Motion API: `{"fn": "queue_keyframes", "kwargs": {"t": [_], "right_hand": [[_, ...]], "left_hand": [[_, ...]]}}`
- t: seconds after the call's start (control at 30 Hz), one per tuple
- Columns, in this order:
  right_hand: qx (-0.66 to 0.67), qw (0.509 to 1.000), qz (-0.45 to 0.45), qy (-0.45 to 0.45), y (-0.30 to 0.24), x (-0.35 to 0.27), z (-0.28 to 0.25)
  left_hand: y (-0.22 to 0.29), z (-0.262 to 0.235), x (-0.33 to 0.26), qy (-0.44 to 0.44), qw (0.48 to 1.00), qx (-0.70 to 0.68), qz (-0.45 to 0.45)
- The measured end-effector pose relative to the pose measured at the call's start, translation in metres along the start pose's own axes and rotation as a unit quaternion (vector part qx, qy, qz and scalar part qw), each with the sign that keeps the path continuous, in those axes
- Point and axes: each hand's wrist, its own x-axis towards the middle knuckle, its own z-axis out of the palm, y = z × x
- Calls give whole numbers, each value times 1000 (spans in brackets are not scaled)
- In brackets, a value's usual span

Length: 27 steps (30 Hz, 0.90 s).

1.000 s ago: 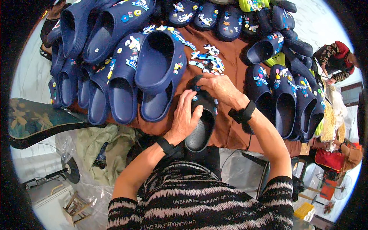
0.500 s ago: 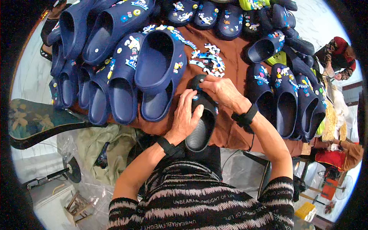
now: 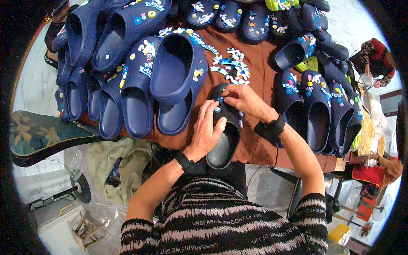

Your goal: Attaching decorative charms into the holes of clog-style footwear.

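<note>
Left hand is holding the black clog along its left side, thumb lying on the upper near the opening, fingers running up toward the toe. Right hand is curling its fingers in over the toe from the right; can't tell from this angle whether they're closing on a charm, as the knuckles are blocking the contact. Small charms are showing on the upper between the hands.

Clog is sitting at the near edge of the brown cloth, toe pointing away, heel opening facing the person and reaching about the edge line. Both forearms are crossing that edge. A thin cable is hanging from the right wristband toward it.

Room: left side is running tight, with the stacked navy clogs standing just beside the left hand. Right side is offering more, a bare strip of cloth lying between the black clog and the right-hand group of navy clogs. Beyond the toe, the loose charm pile is taking up the middle, near the right hand. Navy clogs are lining the far side.
</note>
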Motion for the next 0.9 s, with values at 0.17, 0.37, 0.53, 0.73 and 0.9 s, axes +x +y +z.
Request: {"fn": "queue_keyframes", "kwargs": {"t": [0.17,0.37,0.53,0.73,0.9], "right_hand": [[-39,998,-29,-31,-10,14,-11],[-186,964,-183,-47,-10,13,-11],[-279,956,-93,-14,-23,1,3],[-312,947,-73,22,-20,-20,12],[-322,946,-50,-4,-21,-22,13]], "left_hand": [[-3,0,-1,-5,1000,-3,2],[-3,0,0,-2,1000,-3,5],[-6,3,-2,9,1000,0,-1],[-4,1,-1,4,1000,-5,1],[-6,2,1,9,1000,10,9]]}}
